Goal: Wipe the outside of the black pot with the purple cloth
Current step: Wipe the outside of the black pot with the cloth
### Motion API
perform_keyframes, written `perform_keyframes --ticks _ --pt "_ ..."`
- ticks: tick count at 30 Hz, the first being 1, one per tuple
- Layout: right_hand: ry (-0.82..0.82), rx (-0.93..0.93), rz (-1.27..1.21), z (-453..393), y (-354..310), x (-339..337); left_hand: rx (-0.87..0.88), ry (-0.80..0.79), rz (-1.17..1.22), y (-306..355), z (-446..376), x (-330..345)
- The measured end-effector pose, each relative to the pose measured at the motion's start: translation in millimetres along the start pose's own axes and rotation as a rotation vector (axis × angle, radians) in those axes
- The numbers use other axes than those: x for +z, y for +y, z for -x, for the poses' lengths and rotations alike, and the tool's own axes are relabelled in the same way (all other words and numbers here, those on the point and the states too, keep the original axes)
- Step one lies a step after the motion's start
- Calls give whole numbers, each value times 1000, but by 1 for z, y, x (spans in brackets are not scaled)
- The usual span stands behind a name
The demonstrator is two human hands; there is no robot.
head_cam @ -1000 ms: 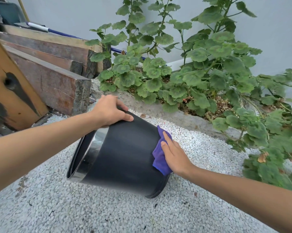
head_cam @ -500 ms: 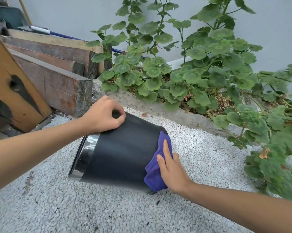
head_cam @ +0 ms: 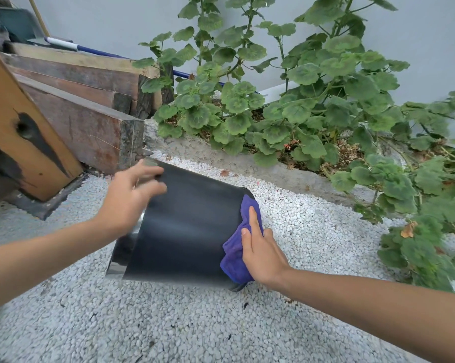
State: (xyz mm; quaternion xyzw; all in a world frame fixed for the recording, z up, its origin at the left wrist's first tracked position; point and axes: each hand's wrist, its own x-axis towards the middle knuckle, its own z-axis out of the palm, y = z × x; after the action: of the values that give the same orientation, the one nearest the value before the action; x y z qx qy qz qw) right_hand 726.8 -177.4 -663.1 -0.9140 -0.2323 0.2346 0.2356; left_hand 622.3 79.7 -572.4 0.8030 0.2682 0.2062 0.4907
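The black pot (head_cam: 184, 226) lies on its side on white gravel, its shiny rim band to the left and its base to the right. My left hand (head_cam: 128, 197) rests on the pot's upper wall by the rim, fingers spread and blurred by motion. My right hand (head_cam: 263, 247) holds the bunched purple cloth (head_cam: 234, 255) against the pot's base edge. Its index finger lies straight on the cloth and the other fingers bend round it. The pot's inside is hidden.
Stacked wooden beams (head_cam: 90, 127) and a leaning plank (head_cam: 16, 142) stand at the left, close behind the pot's rim. A concrete-edged bed of leafy green plants (head_cam: 312, 113) runs behind and to the right. White gravel (head_cam: 168, 323) covers the ground in front.
My right hand slid the cloth down along the pot's base edge. My left hand shifted over the upper wall near the rim and is now blurred by motion.
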Motion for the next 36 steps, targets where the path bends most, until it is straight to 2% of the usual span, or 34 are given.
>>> perform_keyframes --ticks 2,3,5,7,13,15,16,19,22,26,32,36 --pt "-3 22 -10 -3 1 -2 142 -210 -354 -5 12 -5" --pt "-9 28 -18 -3 1 -2 205 -254 -471 -5 16 -7" --pt "-17 32 -41 -5 3 -4 329 -261 -600 -3 23 -7" --pt "-22 31 -77 -7 6 -6 353 -238 -591 1 29 -2" --pt "57 99 -211 -23 2 -19 139 -206 -154 47 9 17" --pt "92 84 -154 -28 -3 -28 -40 -282 63 70 -13 18" --pt "82 87 -119 -31 -6 -31 -142 -312 85 77 -22 19" --pt "18 139 -53 -40 -15 -34 -291 -303 -62 69 -45 18" --pt "34 136 -22 -49 -26 -34 -284 -239 -82 55 -57 12" --pt "40 107 59 -58 -41 -36 -341 -263 -175 40 -72 3" --pt "57 -100 130 -31 -42 -32 -364 -243 -303 33 -88 2" --pt "-4 -216 157 1 -26 -21 -341 -261 -316 34 -84 8"
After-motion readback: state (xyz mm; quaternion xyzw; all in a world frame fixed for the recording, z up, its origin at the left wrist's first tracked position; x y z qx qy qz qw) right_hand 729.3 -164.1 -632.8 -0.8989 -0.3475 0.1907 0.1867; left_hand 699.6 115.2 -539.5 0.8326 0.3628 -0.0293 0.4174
